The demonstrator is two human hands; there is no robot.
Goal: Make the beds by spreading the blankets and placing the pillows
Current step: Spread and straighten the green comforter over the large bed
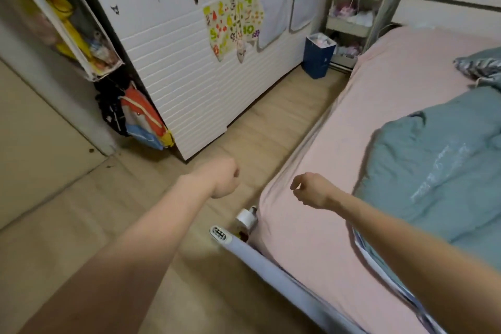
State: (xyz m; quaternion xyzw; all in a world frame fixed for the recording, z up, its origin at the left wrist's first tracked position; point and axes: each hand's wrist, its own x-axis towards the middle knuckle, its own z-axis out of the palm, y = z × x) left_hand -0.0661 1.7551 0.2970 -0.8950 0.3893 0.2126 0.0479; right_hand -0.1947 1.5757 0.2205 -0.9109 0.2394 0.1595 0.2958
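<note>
1. Left hand [223, 177] is out over the wooden floor [260, 127], beside the bed corner. Fingers are curled under into a fist, together, holding nothing; the fingertips are hidden behind the knuckles.
2. Right hand [311, 190] hangs over the corner of the pink sheet [385, 95]. Fingers are loosely curled with a small gap to the thumb, nothing between them. Touching the sheet or just above it: cannot tell.
3. Blue-grey blanket [433, 171] lies rumpled and bunched on the right side of the bed, cut off by the right edge. The right forearm crosses in front of its lower part.
4. Pillow [479, 65] lies at the far right near the head of the bed, mostly out of frame; its patterned cover is hard to read.
5. Bed rail [271, 266] runs along the near edge, folded low, its lower end cut off.
6. White wardrobe [195, 76] stands opposite the bed with a number poster [230, 27] on it; print is blurred.
7. Blue bin [317, 54] sits on the floor beside a shelf cart [352, 8]; the cart's contents are too blurred to name.
8. Bags [141, 116] hang at the wardrobe's left corner, partly hidden.
</note>
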